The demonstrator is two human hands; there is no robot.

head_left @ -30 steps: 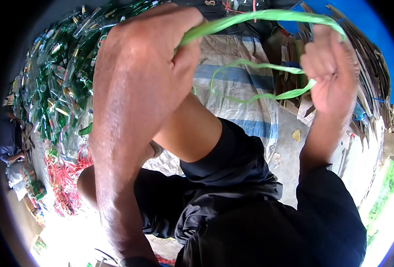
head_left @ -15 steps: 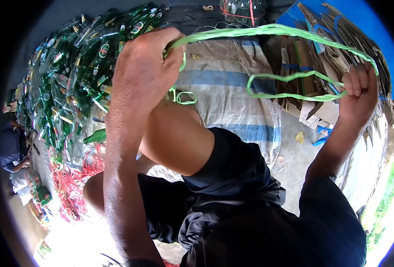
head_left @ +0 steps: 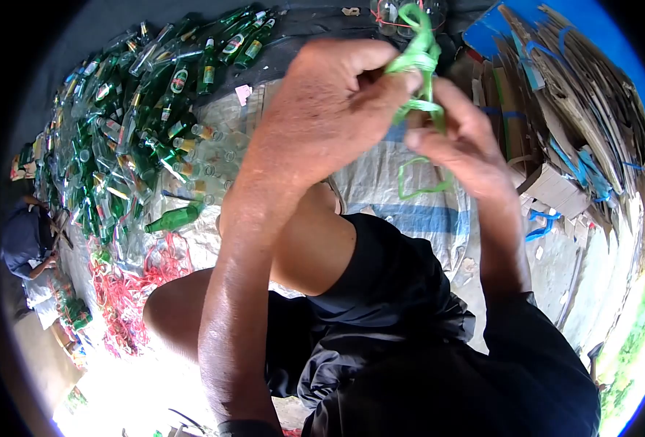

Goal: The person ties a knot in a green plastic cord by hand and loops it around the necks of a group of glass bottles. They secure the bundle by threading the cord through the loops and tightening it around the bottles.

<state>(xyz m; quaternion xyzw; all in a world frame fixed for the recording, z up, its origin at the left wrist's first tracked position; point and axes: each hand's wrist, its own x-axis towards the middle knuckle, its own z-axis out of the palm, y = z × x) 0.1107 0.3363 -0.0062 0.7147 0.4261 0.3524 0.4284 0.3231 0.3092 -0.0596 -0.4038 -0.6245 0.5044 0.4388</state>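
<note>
A strand of light green plastic twine (head_left: 418, 54) is bunched and looped between my two hands at the upper middle of the head view. My left hand (head_left: 330, 109) is closed, its thumb and fingers pinching the twine. Just to its right, my right hand (head_left: 472, 149) has its thumb and fingers curled around the strand; motion blurs the fingertips. One loop of twine hangs below the hands, over the white and blue woven sheet (head_left: 432, 218).
Many green and clear glass bottles (head_left: 169, 109) lie piled at left. Red twine (head_left: 129, 291) is heaped below them. Stacked flattened cardboard (head_left: 577, 109) stands at right. Tied clear jars (head_left: 388, 16) are at the top. Another person (head_left: 28, 237) is at far left.
My hands were wide apart with the twine stretched between them. My right hand has moved left and my left hand right, and the twine is now gathered between them.
</note>
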